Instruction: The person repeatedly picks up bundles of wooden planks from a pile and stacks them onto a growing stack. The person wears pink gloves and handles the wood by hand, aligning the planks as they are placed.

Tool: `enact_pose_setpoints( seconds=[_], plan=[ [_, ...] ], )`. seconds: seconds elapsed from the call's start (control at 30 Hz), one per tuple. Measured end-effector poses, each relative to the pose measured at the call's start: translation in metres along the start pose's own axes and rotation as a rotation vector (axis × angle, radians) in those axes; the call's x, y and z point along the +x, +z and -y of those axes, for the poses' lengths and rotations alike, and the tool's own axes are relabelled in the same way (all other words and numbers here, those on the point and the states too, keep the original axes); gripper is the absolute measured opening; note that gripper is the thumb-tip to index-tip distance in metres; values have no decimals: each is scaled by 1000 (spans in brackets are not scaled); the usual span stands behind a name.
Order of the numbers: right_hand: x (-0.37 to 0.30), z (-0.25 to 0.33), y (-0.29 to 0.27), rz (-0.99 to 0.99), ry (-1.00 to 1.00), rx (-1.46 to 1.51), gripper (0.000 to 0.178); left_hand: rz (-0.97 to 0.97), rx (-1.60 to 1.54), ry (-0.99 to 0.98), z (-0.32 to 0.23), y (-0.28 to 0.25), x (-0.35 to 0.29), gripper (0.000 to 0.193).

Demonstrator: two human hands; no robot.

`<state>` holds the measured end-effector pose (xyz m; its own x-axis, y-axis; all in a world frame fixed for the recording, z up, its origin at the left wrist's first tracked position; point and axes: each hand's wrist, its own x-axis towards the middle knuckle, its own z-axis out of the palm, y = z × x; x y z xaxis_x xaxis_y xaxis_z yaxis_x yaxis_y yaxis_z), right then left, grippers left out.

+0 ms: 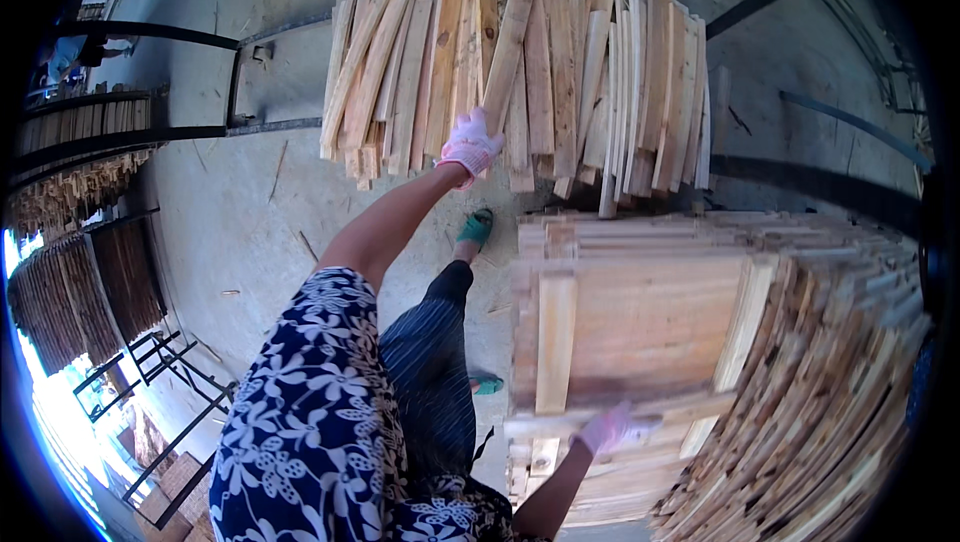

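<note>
My left hand (pixel 470 147), in a pink and white glove, reaches far forward and closes round the near end of a wooden board (pixel 513 27). That board lies tilted on top of a wide pile of loose boards (pixel 420 72). My right hand (pixel 612 429), gloved the same way, is at the near side of a wooden panel (pixel 655 317) with cleats across it, beside a narrow light slat (pixel 690 407). Motion smears its fingers, so whether it grips the slat is unclear.
Stacked boards (pixel 800 412) fill the right side, next to the panel. Black metal frame bars (pixel 150 34) stick out at the left, and a dark bar (pixel 810 187) runs right of the pile. More stacked wood (pixel 85 292) stands far left. My green sandals (pixel 478 229) are on the concrete floor.
</note>
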<state>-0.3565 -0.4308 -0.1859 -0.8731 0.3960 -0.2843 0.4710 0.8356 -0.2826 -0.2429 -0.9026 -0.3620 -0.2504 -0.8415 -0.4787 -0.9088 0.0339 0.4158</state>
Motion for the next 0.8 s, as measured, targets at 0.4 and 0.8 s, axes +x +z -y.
enact_pose_setpoints(
  seconds=[0.4, 0.8],
  plan=[
    [-7, 38, 15, -70, 126, -153, 81, 176, -225, -23, -12, -30, 41, 85],
    [19, -25, 4, 45, 3, 287, 85, 676, -782, 469, -50, -121, -330, 87]
  ],
)
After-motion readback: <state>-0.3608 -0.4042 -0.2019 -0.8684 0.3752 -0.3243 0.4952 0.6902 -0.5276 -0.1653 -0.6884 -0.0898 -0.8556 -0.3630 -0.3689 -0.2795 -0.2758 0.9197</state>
